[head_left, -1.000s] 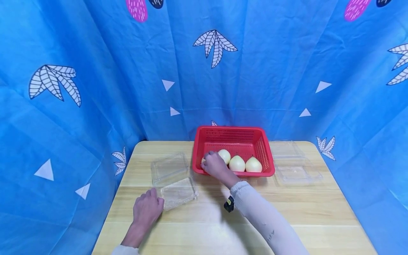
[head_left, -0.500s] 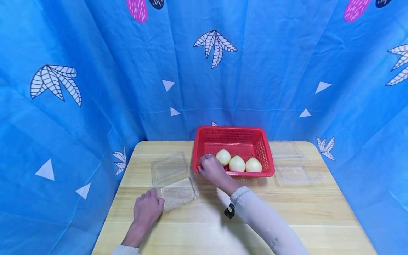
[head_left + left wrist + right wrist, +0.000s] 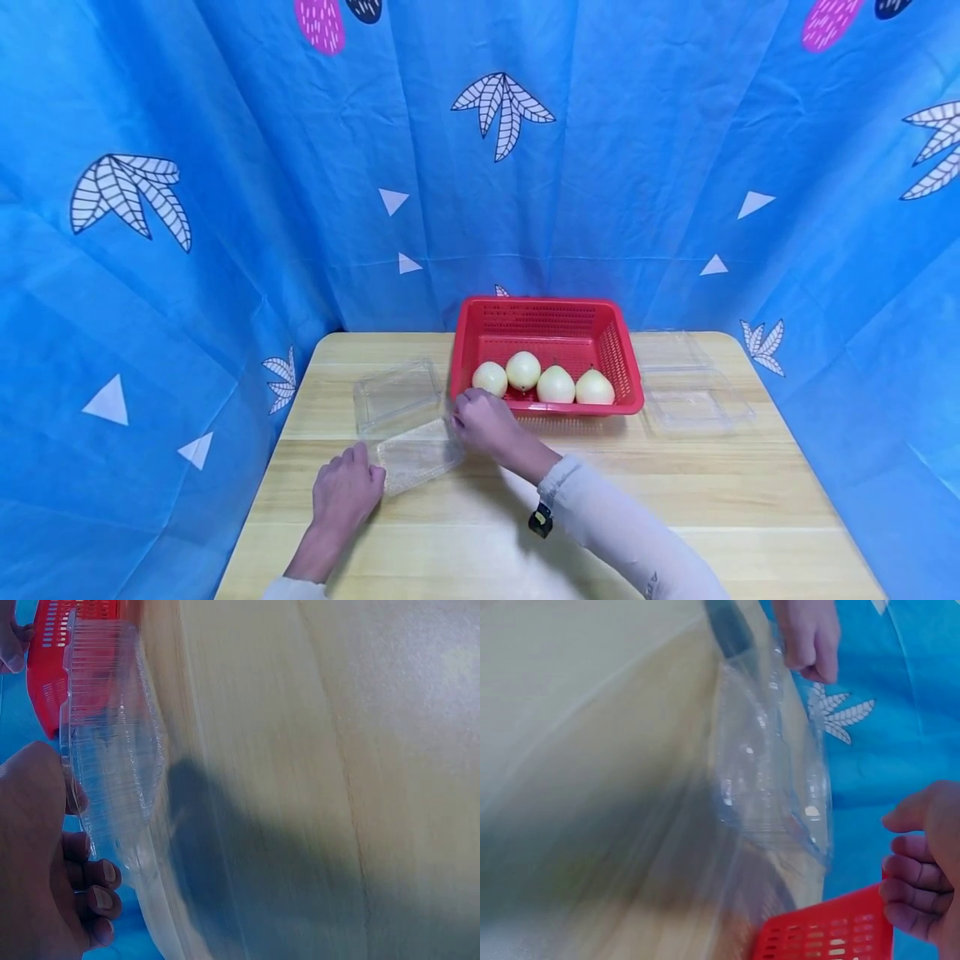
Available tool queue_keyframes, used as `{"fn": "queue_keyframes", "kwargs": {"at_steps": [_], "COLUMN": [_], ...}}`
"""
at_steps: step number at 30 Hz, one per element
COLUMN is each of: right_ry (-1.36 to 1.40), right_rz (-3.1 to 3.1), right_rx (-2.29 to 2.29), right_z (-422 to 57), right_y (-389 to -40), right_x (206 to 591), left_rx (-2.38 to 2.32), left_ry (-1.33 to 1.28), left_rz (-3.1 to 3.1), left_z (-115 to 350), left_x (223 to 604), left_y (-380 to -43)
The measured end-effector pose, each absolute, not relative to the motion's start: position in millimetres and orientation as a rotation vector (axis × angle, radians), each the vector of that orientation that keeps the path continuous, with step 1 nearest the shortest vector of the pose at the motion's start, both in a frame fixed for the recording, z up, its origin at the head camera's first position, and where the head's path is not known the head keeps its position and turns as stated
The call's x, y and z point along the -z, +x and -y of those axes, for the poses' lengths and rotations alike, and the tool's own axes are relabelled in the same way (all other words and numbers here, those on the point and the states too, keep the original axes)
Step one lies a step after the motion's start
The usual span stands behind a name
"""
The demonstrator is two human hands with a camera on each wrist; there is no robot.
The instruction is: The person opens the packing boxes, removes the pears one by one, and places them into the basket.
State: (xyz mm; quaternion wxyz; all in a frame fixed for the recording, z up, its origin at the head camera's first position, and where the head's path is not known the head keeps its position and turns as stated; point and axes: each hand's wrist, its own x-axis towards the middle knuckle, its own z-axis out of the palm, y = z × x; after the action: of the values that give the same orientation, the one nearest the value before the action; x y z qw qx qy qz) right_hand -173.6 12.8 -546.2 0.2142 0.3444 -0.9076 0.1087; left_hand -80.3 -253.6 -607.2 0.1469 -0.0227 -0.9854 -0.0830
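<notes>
An open clear plastic clamshell box (image 3: 420, 457) lies at the left of the table, its lid half (image 3: 397, 393) folded back behind it. My left hand (image 3: 347, 492) holds the near left end of the box; in the left wrist view the thumb is on its rim and the fingers are curled beside it. Just off the front left corner of the red basket (image 3: 547, 409) is my right hand (image 3: 491, 427), near the box's right end. In the right wrist view that hand (image 3: 922, 862) has loosely bent fingers and holds nothing. Several pale pears (image 3: 556, 385) sit along the basket's front side.
Another clear plastic box (image 3: 693, 404) stands open right of the basket, faint against the wood. A blue patterned curtain (image 3: 480, 208) encloses the wooden table (image 3: 675, 500) at the back and both sides.
My right hand has drawn out of the basket toward the front left, uncovering the leftmost pear, which stays in the basket. The left hand and its box have stayed in place.
</notes>
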Motion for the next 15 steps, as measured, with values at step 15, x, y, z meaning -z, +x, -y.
{"fn": "queue_keyframes", "kwargs": {"at_steps": [15], "right_ry": [1.008], "right_rz": [2.694], "right_rx": [-0.108], "right_z": [-4], "right_y": [-154], "right_x": [570], "left_rx": [0.243], "left_ry": [-0.047], "left_rz": [2.866], "left_z": [255], "left_x": [608], "left_y": [-80]}}
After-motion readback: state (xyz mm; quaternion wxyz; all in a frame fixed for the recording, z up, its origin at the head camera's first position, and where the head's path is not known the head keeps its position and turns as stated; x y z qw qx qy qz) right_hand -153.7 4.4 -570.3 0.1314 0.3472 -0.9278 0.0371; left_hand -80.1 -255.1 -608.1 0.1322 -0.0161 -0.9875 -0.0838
